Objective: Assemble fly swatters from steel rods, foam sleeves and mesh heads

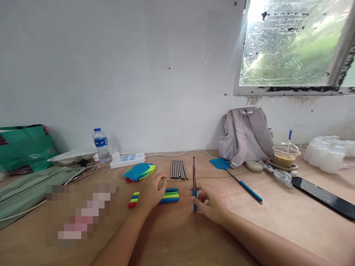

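Note:
Upright in my right hand (209, 203) is a metal tube (194, 173) with a blue handle (195, 206) at its lower end; thumb and fingers close around the handle. My left hand (152, 190) hovers over or rests on a group of coloured handles (170, 196), blue, green, yellow and red, partly hidden beneath it. Its fingers are loosely curved and apart, with nothing seen in them. Just behind is a pile of flat plastic heads (140, 171), blue on top with yellow and red below. Several metal tubes (179, 170) lie side by side behind both hands.
A blue fly swatter (235, 176) lies on the right, near a grey backpack (246, 135). Further right are an iced drink cup (285, 155), a black phone (323, 195) and white containers (325, 153). A power strip (127, 160) and water bottle (101, 146) stand back left.

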Available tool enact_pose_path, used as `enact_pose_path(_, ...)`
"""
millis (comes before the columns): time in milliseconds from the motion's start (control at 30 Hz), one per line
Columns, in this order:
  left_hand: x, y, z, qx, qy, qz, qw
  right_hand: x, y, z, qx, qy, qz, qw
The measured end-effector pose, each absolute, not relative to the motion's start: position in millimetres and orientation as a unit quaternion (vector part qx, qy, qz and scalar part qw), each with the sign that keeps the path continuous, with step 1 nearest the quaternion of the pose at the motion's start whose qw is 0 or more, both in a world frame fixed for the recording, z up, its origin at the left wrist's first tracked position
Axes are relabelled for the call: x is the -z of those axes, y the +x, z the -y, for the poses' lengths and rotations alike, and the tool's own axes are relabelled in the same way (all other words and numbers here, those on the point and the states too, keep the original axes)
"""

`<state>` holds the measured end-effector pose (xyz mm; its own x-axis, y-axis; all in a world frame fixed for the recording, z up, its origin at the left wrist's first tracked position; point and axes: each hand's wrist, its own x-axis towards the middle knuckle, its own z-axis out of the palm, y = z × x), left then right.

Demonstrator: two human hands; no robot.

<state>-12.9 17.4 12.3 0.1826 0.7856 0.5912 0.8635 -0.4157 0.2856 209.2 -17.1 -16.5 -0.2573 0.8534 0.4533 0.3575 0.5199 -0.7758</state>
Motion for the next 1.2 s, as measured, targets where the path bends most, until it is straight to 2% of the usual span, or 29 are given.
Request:
enact_pose_path(200,-4,-82,-50,0.335,-0.646,0.676,0.118,17,210,18,-0.275,-0.395,0.754,0.448)
enact_pose_path(467,2,-107,-53,0.312,-0.62,0.72,0.009,25,212,12,-0.298,-0.372,0.74,0.475)
enact_pose_path(700,11,-118,-60,0.315,-0.633,0.707,-0.008,30,212,12,-0.344,-0.32,0.716,0.516)
enact_pose_path(933,8,-120,-60,0.322,-0.636,0.701,0.001,27,213,15,-0.292,-0.294,0.732,0.541)
enact_pose_path(1200,4,-117,-58,0.384,-0.621,0.683,0.032,17,217,17,-0.201,-0.352,0.758,0.511)
